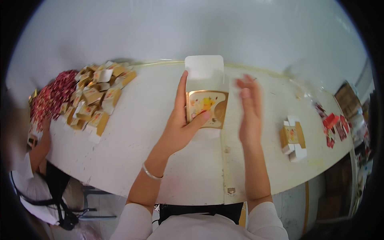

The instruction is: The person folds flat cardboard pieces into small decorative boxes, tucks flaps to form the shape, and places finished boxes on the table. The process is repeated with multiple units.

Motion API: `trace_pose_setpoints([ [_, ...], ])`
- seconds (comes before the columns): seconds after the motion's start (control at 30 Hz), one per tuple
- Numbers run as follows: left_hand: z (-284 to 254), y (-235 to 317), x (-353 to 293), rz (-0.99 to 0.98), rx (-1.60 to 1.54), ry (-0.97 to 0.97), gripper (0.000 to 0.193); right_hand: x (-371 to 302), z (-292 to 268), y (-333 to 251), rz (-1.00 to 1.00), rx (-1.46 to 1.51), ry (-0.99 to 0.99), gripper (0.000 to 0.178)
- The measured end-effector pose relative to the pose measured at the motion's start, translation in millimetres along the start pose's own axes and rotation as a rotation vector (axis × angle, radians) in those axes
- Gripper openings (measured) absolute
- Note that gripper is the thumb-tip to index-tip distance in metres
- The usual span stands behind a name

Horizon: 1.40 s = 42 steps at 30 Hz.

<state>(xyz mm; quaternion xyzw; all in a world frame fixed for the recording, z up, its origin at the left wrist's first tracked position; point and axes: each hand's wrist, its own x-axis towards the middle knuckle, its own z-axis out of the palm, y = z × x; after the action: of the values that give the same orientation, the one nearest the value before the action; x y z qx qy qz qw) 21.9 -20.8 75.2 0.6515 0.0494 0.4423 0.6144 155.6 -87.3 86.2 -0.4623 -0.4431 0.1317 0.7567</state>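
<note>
A small gold and white carton (218,102) with a printed front is in my left hand (179,127), above the middle of the table. The fingers lie along its left side and the thumb presses on its front. Its white top flap (204,68) stands up, unfolded. To the right of the carton, and apart from it, my right hand (251,112) is raised with its fingers stretched out and nothing visible in it. Motion smears those fingertips a little. The carton's inside is hidden from this angle.
The white table (188,168) has a heap of gold cartons (94,98) at left, beside a pile of small red packets (56,94). Another person's arm (42,142) reaches toward that pile. At right lie an open carton (292,136) and several red packets (334,122). A pale wall (160,32) stands behind.
</note>
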Motion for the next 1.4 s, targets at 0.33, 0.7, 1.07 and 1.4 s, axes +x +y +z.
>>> trace_pose_setpoints([
  [0.33,-6.2,-1.8,-4.6,-0.040,0.251,-0.045,0.030,-4.5,1.8,-0.6,0.614,0.586,-0.204,0.022],
  [0.7,-8.6,-2.5,2.5,-0.029,0.072,0.082,0.041,-5.6,4.4,16.0,0.113,0.424,-0.457,0.025],
  [1.07,-2.8,11.0,-3.4,-0.032,0.226,-0.012,0.064,2.4,-6.2,3.5,0.275,0.282,-0.382,0.019],
  [1.4,-6.0,12.7,-3.6,-0.094,0.220,0.055,0.042,-1.3,0.7,12.1,0.101,0.146,-0.459,0.020],
])
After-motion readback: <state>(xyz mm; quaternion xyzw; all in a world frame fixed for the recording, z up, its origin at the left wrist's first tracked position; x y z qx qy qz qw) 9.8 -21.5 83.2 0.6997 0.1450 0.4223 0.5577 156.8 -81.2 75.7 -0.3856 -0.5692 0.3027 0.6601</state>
